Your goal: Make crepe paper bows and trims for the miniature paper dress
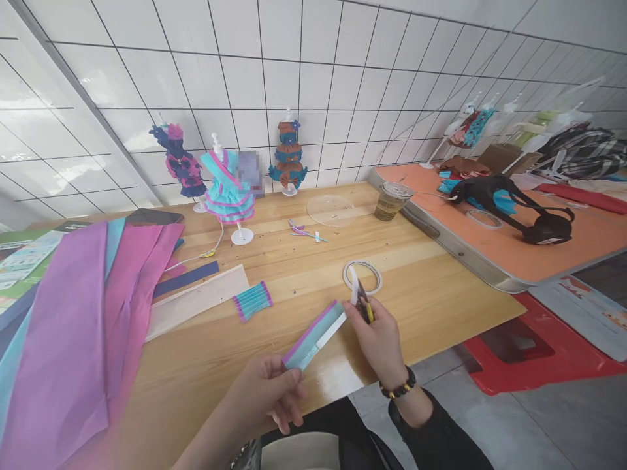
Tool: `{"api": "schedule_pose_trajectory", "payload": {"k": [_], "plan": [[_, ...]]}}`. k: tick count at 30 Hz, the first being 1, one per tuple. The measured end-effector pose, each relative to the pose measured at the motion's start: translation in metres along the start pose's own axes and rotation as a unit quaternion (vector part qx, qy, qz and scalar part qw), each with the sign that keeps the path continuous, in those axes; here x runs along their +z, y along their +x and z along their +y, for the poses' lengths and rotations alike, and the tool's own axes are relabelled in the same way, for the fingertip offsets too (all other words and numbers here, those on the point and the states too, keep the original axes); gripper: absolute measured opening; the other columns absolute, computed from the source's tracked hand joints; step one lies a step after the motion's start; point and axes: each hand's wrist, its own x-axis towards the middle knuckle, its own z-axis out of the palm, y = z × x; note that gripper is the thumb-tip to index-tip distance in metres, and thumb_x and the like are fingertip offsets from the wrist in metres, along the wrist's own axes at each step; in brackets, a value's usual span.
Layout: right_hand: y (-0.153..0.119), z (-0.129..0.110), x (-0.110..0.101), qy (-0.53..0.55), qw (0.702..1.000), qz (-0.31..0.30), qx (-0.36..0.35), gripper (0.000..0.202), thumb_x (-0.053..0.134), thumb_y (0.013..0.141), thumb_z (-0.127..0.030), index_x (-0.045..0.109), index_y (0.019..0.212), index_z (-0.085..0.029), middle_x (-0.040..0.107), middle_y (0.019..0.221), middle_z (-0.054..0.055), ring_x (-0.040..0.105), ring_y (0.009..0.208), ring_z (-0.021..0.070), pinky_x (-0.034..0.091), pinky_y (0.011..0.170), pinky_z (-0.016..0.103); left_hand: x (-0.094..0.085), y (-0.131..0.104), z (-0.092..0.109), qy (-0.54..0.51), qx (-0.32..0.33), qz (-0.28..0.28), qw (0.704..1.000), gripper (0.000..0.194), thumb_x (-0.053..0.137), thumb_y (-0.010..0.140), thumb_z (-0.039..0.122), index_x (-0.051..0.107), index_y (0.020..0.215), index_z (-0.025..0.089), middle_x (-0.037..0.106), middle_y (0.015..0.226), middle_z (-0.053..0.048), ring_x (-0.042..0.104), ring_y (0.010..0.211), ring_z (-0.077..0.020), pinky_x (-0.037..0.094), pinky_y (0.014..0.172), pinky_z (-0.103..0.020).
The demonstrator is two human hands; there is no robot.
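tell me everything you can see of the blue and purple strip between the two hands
The strip is long, narrow and light blue, with a purple border along its far edge and a white band along part of its near edge. It looks like thin paper or fabric. It slants up to the right in the view, seemingly just above the wooden table. The left hand pinches its lower end; the right hand's fingers meet its upper end.

Bright, soft light glares off the table (pixel 313 274); wide-angle distortion bends the tiled wall (pixel 321 81).
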Motion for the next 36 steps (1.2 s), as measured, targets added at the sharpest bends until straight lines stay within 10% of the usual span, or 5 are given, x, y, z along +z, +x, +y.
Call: {"api": "schedule_pose_trajectory", "payload": {"k": [12, 36], "plan": [[0.072, 0.042, -0.059, -0.158, 0.977, 0.143, -0.013, 0.029, 0.055, 0.073, -0.045, 0.052, 0.064, -0.018, 0.048, 0.054, -0.003, 0.043, 0.051, 0.0119, 0.034, 0.051, 0.023, -0.008, -0.001, -0.005, -0.022, -0.014, -0.033, 0.999, 0.034, 0.068, 0.062, 0.042, 0.052, 0.063, 0.012, 0.064, 0.061, -0.004, 0.059, 0.04, -0.0109, 0.04, 0.032, -0.016], [0.141, 0.09, -0.113, -0.216, 0.964, 0.153, 0.015, 0.043, 0.053, 0.068, -0.055, 0.062, 0.072, -0.013, 0.061, 0.063, 0.007, 0.052, 0.057, 0.0181, 0.036, 0.053, 0.028, -0.015, -0.003, -0.011, -0.035, -0.034, -0.028, 0.998, 0.038, 0.07, 0.061, 0.045, 0.051, 0.061, 0.012, 0.065, 0.062, -0.004, 0.058, 0.038, -0.0101, 0.037, 0.03, -0.015]]}}
